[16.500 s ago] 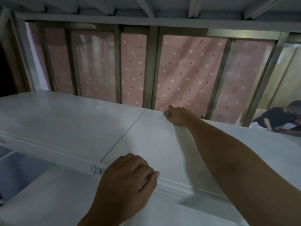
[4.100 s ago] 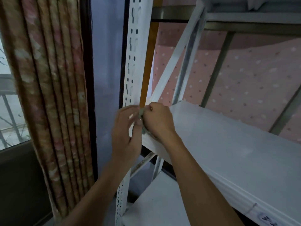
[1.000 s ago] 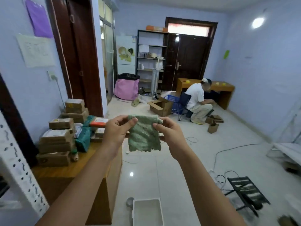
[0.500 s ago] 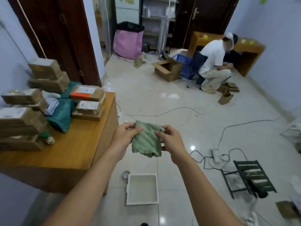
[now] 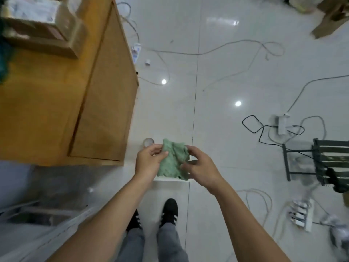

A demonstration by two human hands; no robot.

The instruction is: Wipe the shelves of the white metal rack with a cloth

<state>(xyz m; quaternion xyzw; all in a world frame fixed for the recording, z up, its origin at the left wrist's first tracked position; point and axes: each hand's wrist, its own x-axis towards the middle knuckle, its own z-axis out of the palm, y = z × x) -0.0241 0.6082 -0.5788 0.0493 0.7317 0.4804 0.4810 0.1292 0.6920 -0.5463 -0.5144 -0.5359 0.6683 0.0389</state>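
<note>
- Hanging in mid-air at the lower centre of the frame, the green cloth [image 5: 172, 161] is being held between both hands, above a white tray [image 5: 171, 179] that is sitting on the floor [image 5: 226, 82].
- It is looking soft, light and limp, bunching into folds, so it will likely be drooping wherever it is not supported; taking it by the top edge or balling it into the palm seems the best hold for wiping.
- The left hand [image 5: 149, 163] is pinching the cloth's upper left edge, thumb and fingers [image 5: 160, 153] closed narrowly on the fabric.
- The right hand [image 5: 200, 167] is gripping the right side, its fingers curling in around a fold.
- A wooden tabletop [image 5: 47, 95] with cardboard boxes [image 5: 41, 27] is filling the upper left of the frame.
- Cables [image 5: 217, 50] and a power strip [image 5: 281, 125] are lying across the right of the floor; black shoes [image 5: 170, 210] are showing below the hands.
- The rack's shelves are not clearly showing here.
</note>
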